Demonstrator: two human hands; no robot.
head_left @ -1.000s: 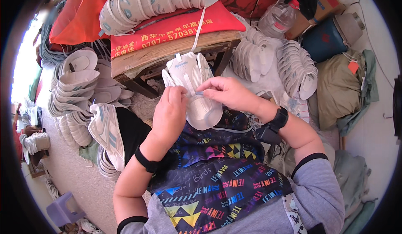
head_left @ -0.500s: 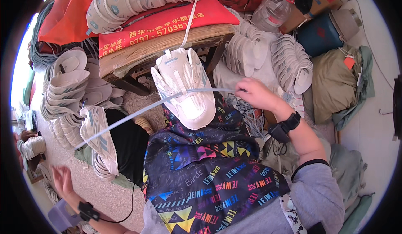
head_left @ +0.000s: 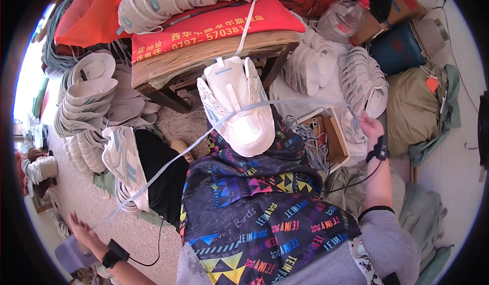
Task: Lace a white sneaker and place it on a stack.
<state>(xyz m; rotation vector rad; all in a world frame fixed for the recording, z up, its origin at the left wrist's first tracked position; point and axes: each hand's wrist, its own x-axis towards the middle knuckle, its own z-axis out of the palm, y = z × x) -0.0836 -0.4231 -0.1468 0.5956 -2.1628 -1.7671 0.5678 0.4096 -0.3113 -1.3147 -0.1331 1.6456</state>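
Observation:
A white sneaker upper with grey-blue trim rests over my lap, toe toward me. Across its front runs a flat light-blue shoelace, stretching out to both sides. At the right, my right hand is raised with curled fingers pinching the shoelace near its blurred end. Low at the left, my left hand is open, fingers extended; the shoelace's faint left end trails off close to it, apart from the fingers. Another white sneaker upper lies on my left knee.
A wooden bench with a red cloth and stacked uppers stands ahead. More stacked uppers are at the left and back right. An open box with laces sits right of my lap, near a plastic bottle and blue container.
My right hand has swung farther right and the shoelace's right part reaches out longer. My left hand has shifted slightly, with the lace's left end lower. The whole view has moved a little.

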